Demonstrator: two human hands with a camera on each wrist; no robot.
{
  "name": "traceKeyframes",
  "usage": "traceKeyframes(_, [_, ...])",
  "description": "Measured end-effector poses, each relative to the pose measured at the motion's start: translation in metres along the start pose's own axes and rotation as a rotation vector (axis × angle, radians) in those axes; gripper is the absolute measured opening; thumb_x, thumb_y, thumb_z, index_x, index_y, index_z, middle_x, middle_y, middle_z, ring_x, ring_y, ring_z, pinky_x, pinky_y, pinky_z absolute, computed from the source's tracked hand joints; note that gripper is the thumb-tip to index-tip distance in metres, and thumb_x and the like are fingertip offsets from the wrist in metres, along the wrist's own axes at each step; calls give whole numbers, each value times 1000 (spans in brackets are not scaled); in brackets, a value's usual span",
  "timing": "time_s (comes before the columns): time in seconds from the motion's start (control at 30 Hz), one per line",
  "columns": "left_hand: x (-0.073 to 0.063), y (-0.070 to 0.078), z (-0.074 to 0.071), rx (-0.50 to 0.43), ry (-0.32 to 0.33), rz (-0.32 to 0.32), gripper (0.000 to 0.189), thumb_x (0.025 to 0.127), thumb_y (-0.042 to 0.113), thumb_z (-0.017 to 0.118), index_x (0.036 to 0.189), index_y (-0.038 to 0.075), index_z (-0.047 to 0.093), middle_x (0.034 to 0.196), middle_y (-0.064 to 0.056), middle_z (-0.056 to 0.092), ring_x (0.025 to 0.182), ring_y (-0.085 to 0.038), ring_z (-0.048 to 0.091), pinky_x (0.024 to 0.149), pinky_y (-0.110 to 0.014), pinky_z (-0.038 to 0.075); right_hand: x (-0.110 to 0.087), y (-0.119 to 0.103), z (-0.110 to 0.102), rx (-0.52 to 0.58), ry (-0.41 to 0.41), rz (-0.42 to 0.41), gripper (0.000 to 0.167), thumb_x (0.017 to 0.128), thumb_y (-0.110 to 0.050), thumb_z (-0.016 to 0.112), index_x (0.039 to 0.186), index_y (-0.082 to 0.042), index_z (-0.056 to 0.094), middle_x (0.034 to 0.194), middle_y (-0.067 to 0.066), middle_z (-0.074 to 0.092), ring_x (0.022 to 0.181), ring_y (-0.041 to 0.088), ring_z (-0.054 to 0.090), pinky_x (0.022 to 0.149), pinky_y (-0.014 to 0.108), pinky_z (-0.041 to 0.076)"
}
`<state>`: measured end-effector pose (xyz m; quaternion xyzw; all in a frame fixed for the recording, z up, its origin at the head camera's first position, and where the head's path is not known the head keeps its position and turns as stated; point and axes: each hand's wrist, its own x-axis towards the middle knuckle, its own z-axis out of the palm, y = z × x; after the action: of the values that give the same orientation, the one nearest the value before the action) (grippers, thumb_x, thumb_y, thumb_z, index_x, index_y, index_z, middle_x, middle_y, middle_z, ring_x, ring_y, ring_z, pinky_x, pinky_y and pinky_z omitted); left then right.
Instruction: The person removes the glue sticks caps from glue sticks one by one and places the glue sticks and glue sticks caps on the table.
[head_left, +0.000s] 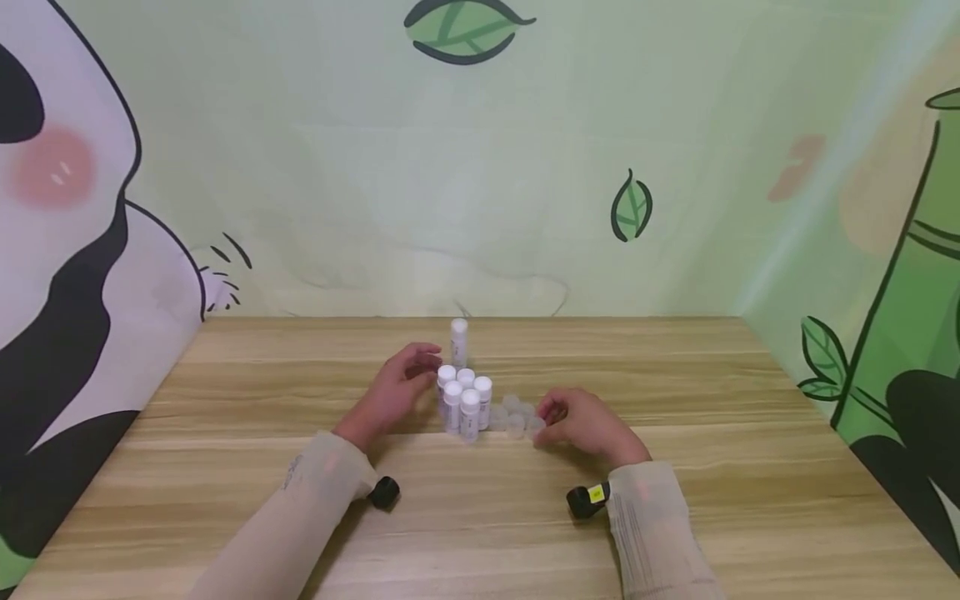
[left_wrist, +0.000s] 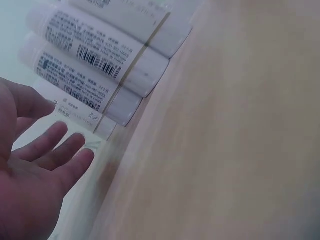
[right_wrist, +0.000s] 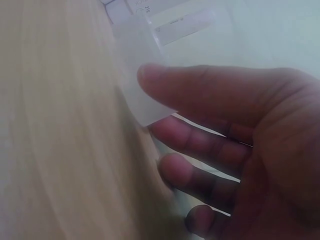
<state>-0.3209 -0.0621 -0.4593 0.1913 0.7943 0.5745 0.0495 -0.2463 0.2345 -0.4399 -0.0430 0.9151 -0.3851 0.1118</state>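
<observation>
Several white glue sticks [head_left: 469, 408] stand upright in a tight cluster on the table, their printed labels and barcodes large in the left wrist view. Another glue stick [head_left: 459, 342] stands just behind the cluster. My left hand [head_left: 400, 383] is at the cluster's left side, its fingers loosely bent and holding nothing, as the left wrist view shows. Right of the cluster sits a group of small frosted plastic caps [head_left: 515, 426]. At its right edge my right hand [head_left: 588, 423] pinches one frosted cap [right_wrist: 135, 65] between thumb and index finger, the other fingers lightly curled.
Wood-grain table [head_left: 480, 533] spreads around the objects. A green printed backdrop [head_left: 360, 167] rises along its far edge and sides. Each wrist carries a small black camera, the left one [head_left: 385, 493] resting low over the tabletop.
</observation>
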Motion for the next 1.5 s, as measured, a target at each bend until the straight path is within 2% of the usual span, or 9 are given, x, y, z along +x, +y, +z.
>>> traceKeyframes(0.23, [21,-4,1,7,-19,-24,48,98,13,55,143,12,40,143,-19,47,133,-36,46,110,-50,40,-1,1,-2,1,14,1,27,73,-17,83,93,-17,66,90,-1,64,84,17,56,78,31,46])
traceKeyframes(0.4, [36,-7,0,-7,-50,6,51,98,14,56,145,12,38,143,-22,46,134,-41,43,111,-52,38,0,3,-1,11,16,-7,26,73,-17,84,92,-18,66,89,-2,64,84,17,56,78,31,46])
traceKeyframes(0.43, [37,-3,-1,-7,-63,4,52,98,13,56,146,11,38,143,-23,45,135,-42,43,111,-53,37,1,4,0,18,14,-4,26,73,-17,84,92,-19,66,89,-2,64,84,17,56,78,31,46])
traceKeyframes(0.63, [48,-5,2,-2,-97,-2,54,96,15,60,145,11,38,142,-23,48,133,-41,45,110,-53,38,-1,2,0,26,18,-3,27,72,-17,84,92,-19,66,90,-2,64,84,16,56,77,31,45])
traceKeyframes(0.67, [51,-9,3,-2,-95,0,54,95,17,61,145,12,39,141,-21,49,133,-40,46,110,-53,39,-1,2,0,23,21,-3,27,72,-17,84,92,-19,66,90,-2,64,84,16,56,77,31,45])
traceKeyframes(0.97, [55,-11,7,-25,-109,-45,40,96,23,60,133,14,50,135,-7,54,129,-29,49,106,-48,43,0,1,0,30,11,11,27,73,-16,84,93,-19,66,91,-2,64,86,17,56,79,31,46])
traceKeyframes(1.2, [57,-13,7,-31,-103,-36,39,95,27,61,132,17,52,134,-4,55,130,-29,48,108,-49,41,1,3,0,19,17,18,27,74,-17,84,93,-19,66,91,-2,63,86,16,56,78,31,45])
traceKeyframes(1.5, [52,-10,6,-12,-75,-12,35,95,20,61,129,15,55,129,-6,59,125,-28,52,105,-47,44,3,4,2,6,16,9,28,73,-18,84,94,-20,66,90,-3,64,85,16,56,78,31,46])
